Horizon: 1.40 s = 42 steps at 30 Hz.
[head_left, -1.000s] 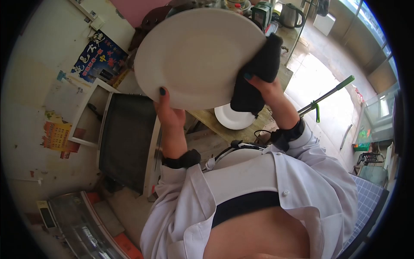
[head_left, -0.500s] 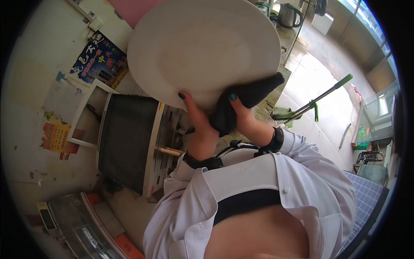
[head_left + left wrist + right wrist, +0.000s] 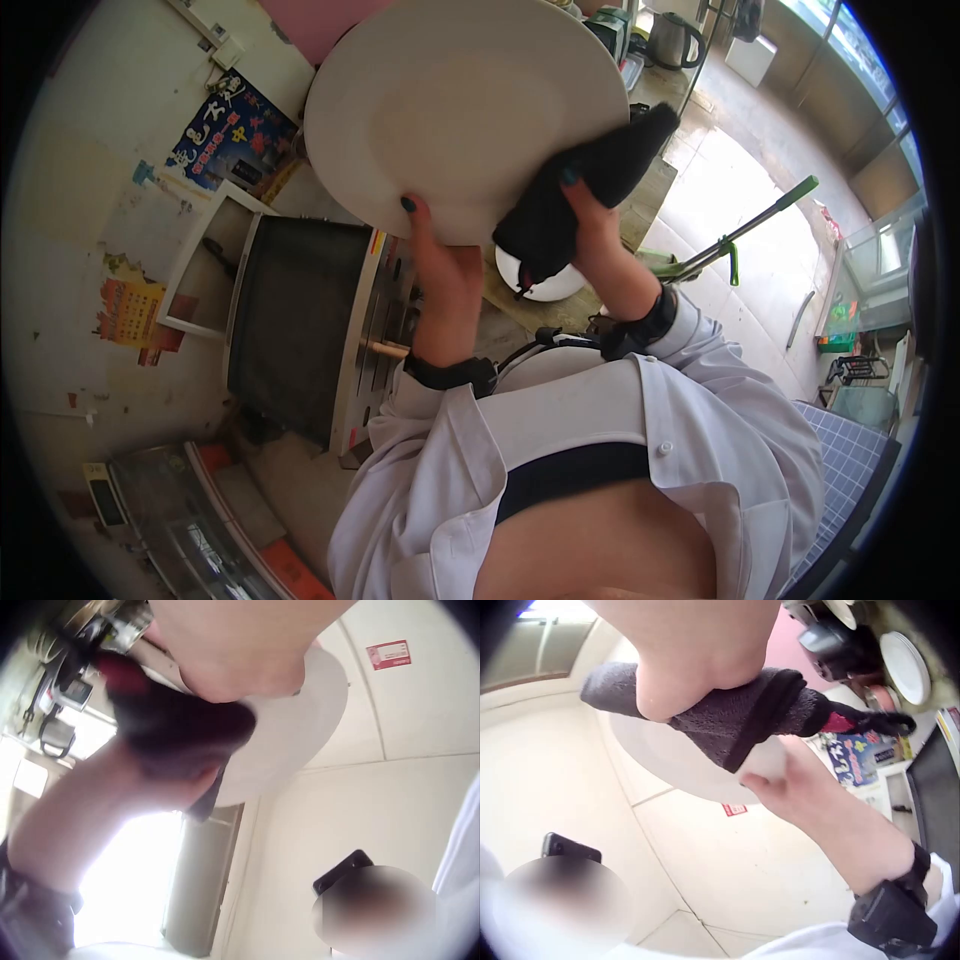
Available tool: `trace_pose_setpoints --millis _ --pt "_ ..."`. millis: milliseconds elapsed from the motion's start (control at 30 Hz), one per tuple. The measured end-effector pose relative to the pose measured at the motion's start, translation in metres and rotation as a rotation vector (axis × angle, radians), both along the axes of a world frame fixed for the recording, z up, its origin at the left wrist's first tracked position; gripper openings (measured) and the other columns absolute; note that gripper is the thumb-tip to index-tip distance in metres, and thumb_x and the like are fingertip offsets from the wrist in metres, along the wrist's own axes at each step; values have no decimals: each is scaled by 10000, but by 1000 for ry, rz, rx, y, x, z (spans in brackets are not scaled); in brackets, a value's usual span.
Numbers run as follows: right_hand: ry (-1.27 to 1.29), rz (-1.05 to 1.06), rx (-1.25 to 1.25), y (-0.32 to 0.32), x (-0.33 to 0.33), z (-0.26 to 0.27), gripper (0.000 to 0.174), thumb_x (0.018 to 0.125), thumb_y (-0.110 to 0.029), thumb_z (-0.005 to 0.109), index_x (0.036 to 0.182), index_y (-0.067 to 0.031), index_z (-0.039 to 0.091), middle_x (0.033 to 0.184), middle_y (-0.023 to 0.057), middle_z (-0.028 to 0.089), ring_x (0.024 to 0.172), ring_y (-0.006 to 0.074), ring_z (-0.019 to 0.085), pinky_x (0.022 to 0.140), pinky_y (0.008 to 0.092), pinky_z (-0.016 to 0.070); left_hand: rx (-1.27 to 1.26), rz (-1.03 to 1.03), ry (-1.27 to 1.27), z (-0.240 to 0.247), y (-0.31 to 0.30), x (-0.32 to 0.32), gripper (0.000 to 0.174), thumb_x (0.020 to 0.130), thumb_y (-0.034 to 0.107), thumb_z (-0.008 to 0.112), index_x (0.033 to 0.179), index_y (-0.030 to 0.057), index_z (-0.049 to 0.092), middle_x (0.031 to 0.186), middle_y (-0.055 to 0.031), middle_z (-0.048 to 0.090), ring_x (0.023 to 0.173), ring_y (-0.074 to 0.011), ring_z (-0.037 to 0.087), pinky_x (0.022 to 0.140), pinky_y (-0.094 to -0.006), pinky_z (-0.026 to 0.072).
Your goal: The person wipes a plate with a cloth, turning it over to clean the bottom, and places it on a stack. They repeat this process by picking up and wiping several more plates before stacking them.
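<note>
A large white oval plate [image 3: 450, 110] is held up in front of the body. My left hand [image 3: 440, 270] grips its lower edge, thumb on the upper face. My right hand [image 3: 600, 240] holds a dark cloth [image 3: 590, 180] against the plate's lower right edge, the thumb over the cloth. In the right wrist view the cloth [image 3: 727, 712] is folded round the rim, with the left hand [image 3: 787, 780] on the plate [image 3: 675, 757] beside it. The right fingers behind the cloth are hidden in the head view.
A smaller white plate [image 3: 540, 282] lies on the worn table [image 3: 510, 305] below. An oven-like appliance [image 3: 295, 330] stands at the left, and a kettle [image 3: 675, 40] at the upper right. A green-handled pole [image 3: 760, 220] leans over the floor on the right.
The right hand and cloth slid from the plate's right side down to the bottom near the left hand, then back up and right. The plate rose and tipped, then lowered slightly; the small plate shows again.
</note>
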State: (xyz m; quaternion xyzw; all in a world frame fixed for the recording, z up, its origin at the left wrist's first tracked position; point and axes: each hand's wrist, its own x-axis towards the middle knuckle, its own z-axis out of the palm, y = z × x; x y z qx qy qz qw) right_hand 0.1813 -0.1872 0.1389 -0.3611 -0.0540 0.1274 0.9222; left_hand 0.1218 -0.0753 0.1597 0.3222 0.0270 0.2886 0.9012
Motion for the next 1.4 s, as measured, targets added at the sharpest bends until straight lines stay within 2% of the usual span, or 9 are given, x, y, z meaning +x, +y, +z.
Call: trace_pose_setpoints --millis 100,200,467,700,900,967,1200,1267,1400 --pt "-206 -149 -212 21 -26 -22 328 701 -142 624 975 -22 488 906 46 528 834 150 505 741 276 413 -150 -119 40 -5 -23 -2 599 787 439 450 1214 58 273 1205 -83 363 1096 -231 368 921 -379 301" --pt "-213 -15 -254 5 -19 -12 310 706 -127 616 968 -13 494 905 46 533 838 137 501 732 264 410 -191 -195 -62 -18 -16 3 571 801 424 434 1213 59 278 1194 -77 377 1096 -236 367 917 -381 303" --pt "-269 96 -251 -23 16 24 259 700 -55 596 941 -24 507 871 56 546 807 156 529 699 292 442 405 94 -57 6 53 -7 583 791 407 466 1215 59 266 1205 -75 350 1107 -213 351 919 -385 288" --pt "-14 90 120 12 -29 -20 321 728 -113 588 1006 -32 451 924 56 506 854 152 497 752 285 415 -30 -21 -48 -2 -17 -7 571 819 429 385 1239 71 238 1237 -83 318 1136 -231 313 930 -385 261" --pt "-34 197 -89 -34 14 5 285 702 -60 589 969 -10 499 876 66 547 794 167 540 693 279 444 71 -171 -78 1 19 -3 507 827 349 410 1220 61 271 1213 -85 348 1115 -223 342 907 -373 290" --pt "-260 236 -410 -50 26 15 300 700 -69 597 976 -8 497 886 63 547 808 158 536 699 278 442 341 -130 18 2 45 -2 480 815 286 460 1199 46 302 1183 -89 379 1087 -224 377 894 -368 317" --pt "-118 113 -268 -8 -13 -48 312 720 -100 594 1001 -18 485 886 44 545 838 133 507 742 275 413 -33 -46 56 -40 10 21 499 809 269 483 1209 54 277 1183 -89 376 1094 -227 368 905 -374 317" --pt "-460 188 -524 -4 -22 -51 298 737 -81 568 1014 -23 476 896 54 550 853 141 500 767 275 398 -133 -122 42 -44 12 27 443 828 279 447 1195 73 309 1171 -81 392 1084 -215 377 908 -360 313" --pt "-305 391 -459 -39 15 -44 372 761 -61 520 1103 13 394 1023 134 507 952 235 505 798 335 416 -189 -170 51 -89 54 44 398 839 273 427 1170 68 345 1138 -79 426 1065 -210 400 885 -350 345"
